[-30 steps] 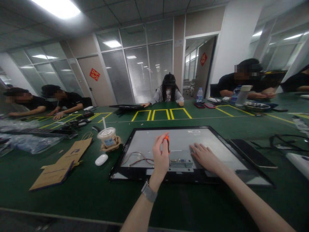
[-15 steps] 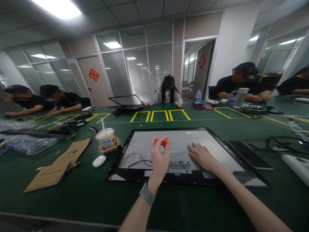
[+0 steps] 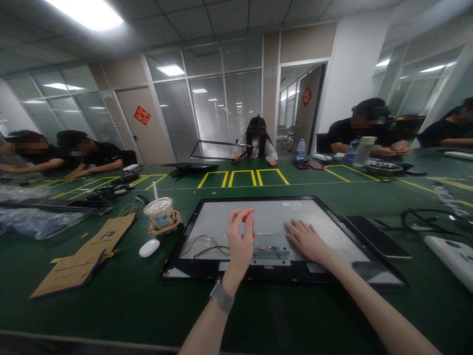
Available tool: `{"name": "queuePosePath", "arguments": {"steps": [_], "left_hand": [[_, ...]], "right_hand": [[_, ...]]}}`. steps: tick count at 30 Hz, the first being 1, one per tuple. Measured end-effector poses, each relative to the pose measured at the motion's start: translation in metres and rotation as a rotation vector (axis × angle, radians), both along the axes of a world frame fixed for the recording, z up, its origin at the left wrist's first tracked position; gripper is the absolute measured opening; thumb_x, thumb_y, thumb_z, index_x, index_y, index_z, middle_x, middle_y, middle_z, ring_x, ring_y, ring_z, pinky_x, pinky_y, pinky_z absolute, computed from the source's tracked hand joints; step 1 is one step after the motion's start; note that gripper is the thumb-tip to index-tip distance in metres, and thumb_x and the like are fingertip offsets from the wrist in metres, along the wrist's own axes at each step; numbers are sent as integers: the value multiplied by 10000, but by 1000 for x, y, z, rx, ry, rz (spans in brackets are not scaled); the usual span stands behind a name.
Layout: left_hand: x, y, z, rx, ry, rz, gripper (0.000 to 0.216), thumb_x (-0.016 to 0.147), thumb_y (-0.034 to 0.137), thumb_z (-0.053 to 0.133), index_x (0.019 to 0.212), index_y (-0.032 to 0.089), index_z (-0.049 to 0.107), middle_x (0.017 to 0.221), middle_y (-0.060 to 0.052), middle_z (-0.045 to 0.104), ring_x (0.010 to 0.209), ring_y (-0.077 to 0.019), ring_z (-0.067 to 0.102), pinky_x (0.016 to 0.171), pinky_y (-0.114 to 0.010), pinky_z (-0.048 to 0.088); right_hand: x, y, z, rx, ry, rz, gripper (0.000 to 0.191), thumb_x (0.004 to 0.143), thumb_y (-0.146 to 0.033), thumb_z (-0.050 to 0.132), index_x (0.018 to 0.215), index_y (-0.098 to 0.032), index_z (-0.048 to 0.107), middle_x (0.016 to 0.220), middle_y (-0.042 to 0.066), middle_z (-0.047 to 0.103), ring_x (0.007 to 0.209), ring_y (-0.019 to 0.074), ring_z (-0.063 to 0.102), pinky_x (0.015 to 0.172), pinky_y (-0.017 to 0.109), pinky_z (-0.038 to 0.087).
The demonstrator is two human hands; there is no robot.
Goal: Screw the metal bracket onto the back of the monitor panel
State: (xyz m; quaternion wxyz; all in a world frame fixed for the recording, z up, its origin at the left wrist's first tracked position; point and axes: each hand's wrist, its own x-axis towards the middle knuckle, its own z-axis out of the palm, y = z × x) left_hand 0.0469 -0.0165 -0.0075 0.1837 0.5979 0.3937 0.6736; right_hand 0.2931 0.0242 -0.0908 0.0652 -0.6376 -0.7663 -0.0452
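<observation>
A monitor panel (image 3: 207,217) lies face down on the green table, its grey metal back up, with a small metal connector bracket (image 3: 271,252) near its front edge. My left hand (image 3: 239,242) is closed around an orange-handled screwdriver (image 3: 248,215) held upright over the bracket's left end. My right hand (image 3: 306,238) lies flat with fingers spread on the panel just right of the bracket. Red and white wires (image 3: 202,244) run over the panel left of my left hand. A watch sits on my left wrist.
A lidded drink cup (image 3: 159,212), a white mouse (image 3: 149,247) and cardboard pieces (image 3: 83,254) lie to the left. A dark slab (image 3: 375,233), cables (image 3: 424,222) and a white device (image 3: 451,253) sit to the right. Several other people sit around the table; the far one lifts a frame.
My left hand has shifted its fingers around the screwdriver handle, staying over the bracket. My right hand stays flat. The person at the far end has raised a thin frame off the table.
</observation>
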Motion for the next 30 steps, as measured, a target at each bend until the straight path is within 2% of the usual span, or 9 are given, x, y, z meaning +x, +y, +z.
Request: {"name": "queuePosePath", "arguments": {"steps": [5,12,19,25,30], "left_hand": [[-2,-1,2,-14,-20,-21,312,1020,348,448,1055,199,719,1007,-68,667,912,-183,628,832,-294,503],[-3,-5,5,-12,-40,-101,322,1018,332,436,1055,196,726,1047,-72,693,987,-192,642,895,-307,491],[-4,0,5,25,29,-35,214,932,363,615,992,214,757,962,-47,607,825,-158,625,777,-286,529],[-7,2,9,39,37,-31,228,968,278,535,1034,204,740,966,-59,664,902,-176,633,848,-304,508],[-10,0,15,-4,-4,-48,257,976,274,504,1011,193,746,1004,-75,696,963,-189,641,888,-317,500]], "right_hand": [[-1,-2,4,-10,-4,5,567,1019,-420,263,1504,-213,470,1568,165,441,1441,371,395,1141,596,323],[1,-1,1,5,-3,13,564,1013,-425,255,1498,-235,473,1563,153,452,1431,370,410,1129,609,332],[0,-1,3,-10,-28,6,565,1020,-417,259,1513,-220,450,1570,160,439,1435,370,403,1133,595,330],[0,-1,3,-17,-31,5,570,1021,-421,246,1508,-218,458,1568,155,443,1433,370,406,1137,596,323],[1,-1,2,-6,-13,11,569,1013,-419,247,1500,-226,469,1568,158,443,1434,369,406,1132,611,323]]}}
